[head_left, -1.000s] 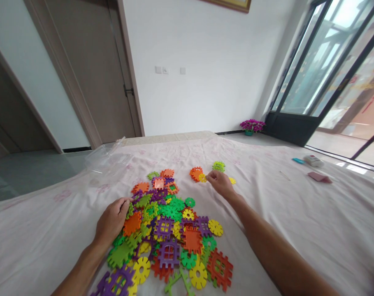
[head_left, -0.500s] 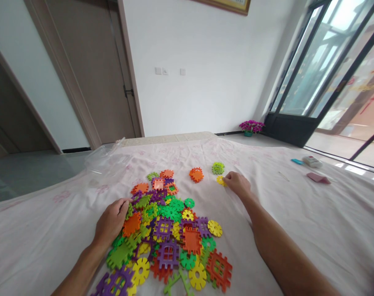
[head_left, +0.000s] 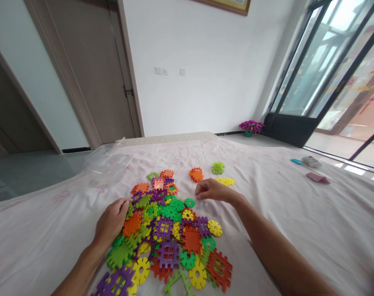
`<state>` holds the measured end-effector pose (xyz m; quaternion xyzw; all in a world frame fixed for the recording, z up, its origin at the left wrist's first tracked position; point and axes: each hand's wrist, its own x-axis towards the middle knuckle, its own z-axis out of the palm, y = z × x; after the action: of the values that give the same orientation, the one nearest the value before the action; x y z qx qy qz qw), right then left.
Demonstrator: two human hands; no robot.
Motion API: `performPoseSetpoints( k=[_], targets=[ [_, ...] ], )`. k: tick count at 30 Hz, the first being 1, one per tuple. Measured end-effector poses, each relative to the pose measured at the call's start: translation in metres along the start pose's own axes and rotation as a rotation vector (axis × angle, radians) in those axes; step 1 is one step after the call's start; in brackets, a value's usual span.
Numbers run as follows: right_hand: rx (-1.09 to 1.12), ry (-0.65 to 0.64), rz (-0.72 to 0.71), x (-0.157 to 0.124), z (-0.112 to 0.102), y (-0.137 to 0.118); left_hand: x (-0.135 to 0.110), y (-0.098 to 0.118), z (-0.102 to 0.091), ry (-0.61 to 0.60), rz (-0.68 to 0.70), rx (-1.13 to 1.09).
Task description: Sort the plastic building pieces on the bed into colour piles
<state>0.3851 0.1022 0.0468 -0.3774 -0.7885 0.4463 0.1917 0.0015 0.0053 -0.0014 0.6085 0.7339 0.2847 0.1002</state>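
My left hand [head_left: 112,218] rests on the left edge of a pile of plastic interlocking pieces, beside an orange square piece [head_left: 132,224]. Its fingers lie loosely stretched against the pile, with no piece visibly held. My right hand [head_left: 213,190] hovers right of the pile's far part, fingers bent and slightly apart, nothing seen in them. Closest to its fingertips is a small green notched disc [head_left: 189,202]. Behind the hand lie yellow notched discs [head_left: 226,181], an orange piece group [head_left: 196,174] and a lime-green piece group [head_left: 218,168]. Purple window squares [head_left: 168,254] lie in the pile.
A pale flowered cloth [head_left: 276,230] covers the table. At the far left lies a clear plastic bag [head_left: 105,162]. On the right are a pink folded item [head_left: 318,178], a whitish pack [head_left: 312,161] and a blue item [head_left: 296,161].
My right hand has let go of a yellow disc and moved left and nearer, toward the pile. The yellow discs now show fully behind it. My left hand has stayed put.
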Motion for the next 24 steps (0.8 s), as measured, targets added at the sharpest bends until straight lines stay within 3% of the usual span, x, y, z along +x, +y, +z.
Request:
performPoseSetpoints(
  k=[3, 6, 15, 19, 24],
  targets=[
    [0.073, -0.214, -0.008, 0.002, 0.023, -0.010, 0.001, 0.000, -0.001, 0.003, 0.003, 0.000],
    [0.080, -0.279, 0.009, 0.004, 0.038, -0.010, 0.002, -0.001, 0.000, 0.007, 0.010, 0.001],
    [-0.198, -0.246, -0.025, 0.006, 0.040, -0.015, 0.000, 0.000, -0.001, -0.009, -0.001, -0.003],
    [-0.373, -0.156, -0.085, 0.005, 0.041, -0.020, 0.000, 0.001, -0.002, 0.000, -0.002, 0.003],
    [-0.334, -0.165, 0.039, 0.002, 0.036, -0.018, 0.000, 0.002, -0.002, 0.029, 0.012, 0.002]
  ],
)
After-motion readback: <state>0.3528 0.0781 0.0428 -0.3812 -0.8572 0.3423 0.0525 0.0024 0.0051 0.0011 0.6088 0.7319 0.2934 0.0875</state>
